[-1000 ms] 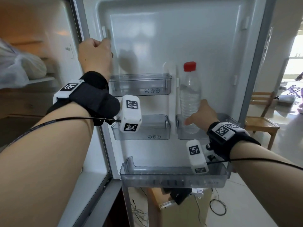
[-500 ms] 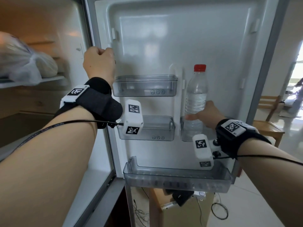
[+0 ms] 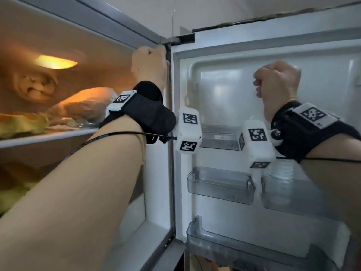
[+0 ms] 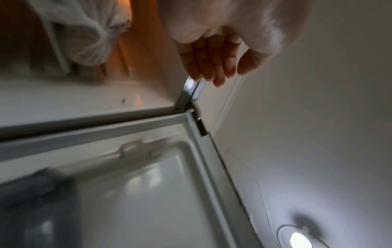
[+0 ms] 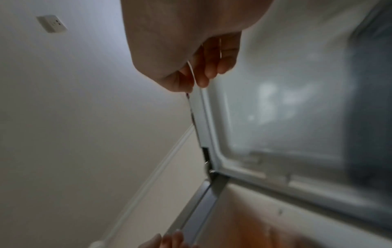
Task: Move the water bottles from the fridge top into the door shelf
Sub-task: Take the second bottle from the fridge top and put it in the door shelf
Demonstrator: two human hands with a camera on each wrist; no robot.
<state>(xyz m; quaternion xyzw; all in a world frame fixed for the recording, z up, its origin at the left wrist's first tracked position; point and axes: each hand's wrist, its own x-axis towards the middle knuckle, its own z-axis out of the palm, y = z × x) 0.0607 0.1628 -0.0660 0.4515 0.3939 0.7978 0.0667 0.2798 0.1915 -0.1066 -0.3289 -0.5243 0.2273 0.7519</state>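
Observation:
A clear water bottle [image 3: 279, 171] stands in the right middle door shelf [image 3: 293, 194]; my right wrist camera and arm hide most of it, including its cap. My right hand [image 3: 277, 81] is raised in front of the upper door panel, its fingers [image 5: 208, 75] loosely curled and holding nothing. My left hand [image 3: 149, 61] is up at the fridge's top corner by the door hinge. Its fingers [image 4: 218, 73] hang relaxed with the tips at the frame edge and grip nothing. No bottle shows on the fridge top edge [image 3: 117, 18].
The door [image 3: 273, 45] stands wide open with an upper shelf [image 3: 218, 137], a left middle shelf [image 3: 220, 184] and a long bottom shelf [image 3: 254, 249]. Bagged food [image 3: 84, 108] lies on the lit inner shelf. The wall holds a socket [image 5: 52, 23].
My right hand let go of the bottle, which stays in the right middle shelf, and rose. My left hand left the door's edge and moved up to the top corner. The view tilted upward.

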